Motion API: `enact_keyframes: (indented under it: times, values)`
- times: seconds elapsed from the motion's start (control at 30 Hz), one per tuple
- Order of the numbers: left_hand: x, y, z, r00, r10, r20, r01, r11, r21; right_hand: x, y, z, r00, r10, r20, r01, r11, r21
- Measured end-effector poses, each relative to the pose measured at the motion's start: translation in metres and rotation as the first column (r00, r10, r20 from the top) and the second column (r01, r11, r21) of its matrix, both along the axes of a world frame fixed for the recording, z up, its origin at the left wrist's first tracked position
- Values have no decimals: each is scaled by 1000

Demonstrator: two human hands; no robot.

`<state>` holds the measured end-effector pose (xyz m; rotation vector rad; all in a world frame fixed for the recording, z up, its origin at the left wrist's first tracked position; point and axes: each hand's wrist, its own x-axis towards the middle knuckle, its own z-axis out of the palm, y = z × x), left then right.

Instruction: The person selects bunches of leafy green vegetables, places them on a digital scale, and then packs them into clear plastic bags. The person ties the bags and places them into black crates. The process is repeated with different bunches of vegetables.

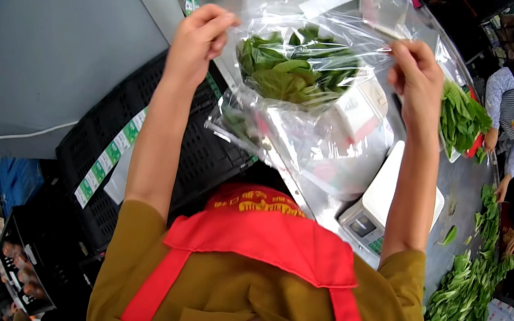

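A clear plastic bag (334, 30) with green leafy vegetables (299, 67) inside lies before me on the metal table. My right hand (416, 77) pinches its upper right edge, where the film is drawn into taut creases. At the upper left edge of the bag, my left hand (201, 37) has thumb and fingers pressed together on the film; the fingertips are slightly blurred. Below the leaves, more loose clear film (301, 142) spreads toward me. A white carton-like box (362, 107) sits right of the leaves, partly under the film.
A white digital scale (368, 216) stands beneath my right forearm. Leafy greens (463, 295) are heaped along the metal table (458, 206), and more lie on another scale (463, 117). Co-workers' hands (502, 188) reach in at right. A black crate (208, 146) with a label strip (111, 155) stands left.
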<state>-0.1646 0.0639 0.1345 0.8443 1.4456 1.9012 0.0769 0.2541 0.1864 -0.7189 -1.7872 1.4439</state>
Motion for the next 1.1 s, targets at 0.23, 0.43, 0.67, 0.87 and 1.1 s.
enact_keyframes:
  times: [0.23, 0.43, 0.67, 0.87, 1.1]
  values:
    - [-28, -16, 23, 990, -138, 25, 131, 972, 195, 14, 15, 13, 960, 225, -168, -213, 973, 89]
    - [-80, 64, 2, 984, -170, -47, 170, 985, 1, -45, 75, -17, 988, 62, -143, -93, 971, -219]
    - [-102, 117, 15, 989, -109, -97, 108, 994, -15, -62, 118, -4, 938, 130, -322, -154, 987, -50]
    - [-55, 90, -104, 999, -48, 11, 49, 993, -112, -23, 87, -112, 993, -53, -108, 50, 998, -36]
    - [9, 0, -185, 918, -83, 388, 286, 816, -502, 38, -4, -239, 996, -49, 70, 68, 952, -297]
